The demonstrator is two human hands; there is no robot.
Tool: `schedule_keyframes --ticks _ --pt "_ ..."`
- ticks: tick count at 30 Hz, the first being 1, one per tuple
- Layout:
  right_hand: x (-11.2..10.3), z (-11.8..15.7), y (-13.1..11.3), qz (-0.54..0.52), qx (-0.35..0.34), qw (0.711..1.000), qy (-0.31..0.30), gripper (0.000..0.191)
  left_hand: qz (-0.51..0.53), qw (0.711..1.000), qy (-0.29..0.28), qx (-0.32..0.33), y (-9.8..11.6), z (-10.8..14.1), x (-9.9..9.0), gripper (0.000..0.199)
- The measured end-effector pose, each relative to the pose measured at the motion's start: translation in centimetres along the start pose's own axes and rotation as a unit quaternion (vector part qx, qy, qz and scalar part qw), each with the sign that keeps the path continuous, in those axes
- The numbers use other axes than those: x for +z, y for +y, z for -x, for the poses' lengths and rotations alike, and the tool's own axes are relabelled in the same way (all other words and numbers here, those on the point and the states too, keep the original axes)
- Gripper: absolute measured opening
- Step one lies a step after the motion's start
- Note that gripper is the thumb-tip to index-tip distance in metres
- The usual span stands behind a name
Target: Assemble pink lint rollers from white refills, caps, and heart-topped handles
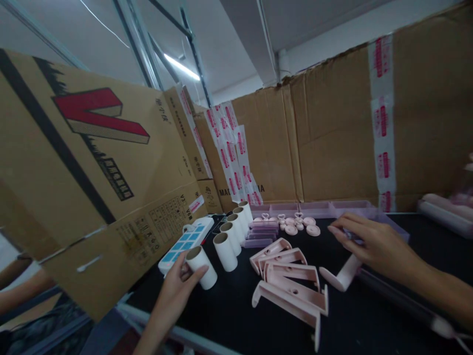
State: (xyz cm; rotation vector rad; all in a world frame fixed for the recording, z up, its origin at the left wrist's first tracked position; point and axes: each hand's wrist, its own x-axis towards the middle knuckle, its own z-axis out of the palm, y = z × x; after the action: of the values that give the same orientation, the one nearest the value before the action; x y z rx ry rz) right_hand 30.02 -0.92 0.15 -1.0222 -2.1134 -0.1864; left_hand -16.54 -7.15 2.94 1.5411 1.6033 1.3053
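My left hand point(179, 283) is closed around the nearest white cardboard tube point(202, 271), which stands upright, tilted slightly in view. Several more white tubes point(226, 254) stand in a row running away behind it. On the right, my right hand point(367, 241) pinches a small purple piece point(353, 236); its shape is mostly hidden by the fingers. Just below that hand lies a single pale pink bracket point(343, 277). A fanned group of pink brackets point(291, 293) rests on the black surface between my hands.
Purple translucent strips point(260, 236) are stacked behind the brackets, beside small pink discs and heart-shaped pieces point(298, 222). A purple tray point(318, 209) lines the back. A white-and-blue power strip point(186, 244) lies left. Cardboard walls point(332, 133) enclose the table. Another person's arm point(27, 291) shows far left.
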Motion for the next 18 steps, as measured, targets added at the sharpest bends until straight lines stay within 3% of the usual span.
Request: schedule_keyframes --ticks 10,18 --pt "-0.1 -0.2 -0.7 -0.030 -0.004 0.999 0.011 0.028 0.033 0.999 -0.040 0.003 0.6 -3.4 -0.8 0.071" --pt "-0.1 -0.2 -0.8 -0.023 -0.015 1.000 0.009 0.028 0.093 0.988 -0.119 -0.014 -0.1 -5.3 -1.0 0.062"
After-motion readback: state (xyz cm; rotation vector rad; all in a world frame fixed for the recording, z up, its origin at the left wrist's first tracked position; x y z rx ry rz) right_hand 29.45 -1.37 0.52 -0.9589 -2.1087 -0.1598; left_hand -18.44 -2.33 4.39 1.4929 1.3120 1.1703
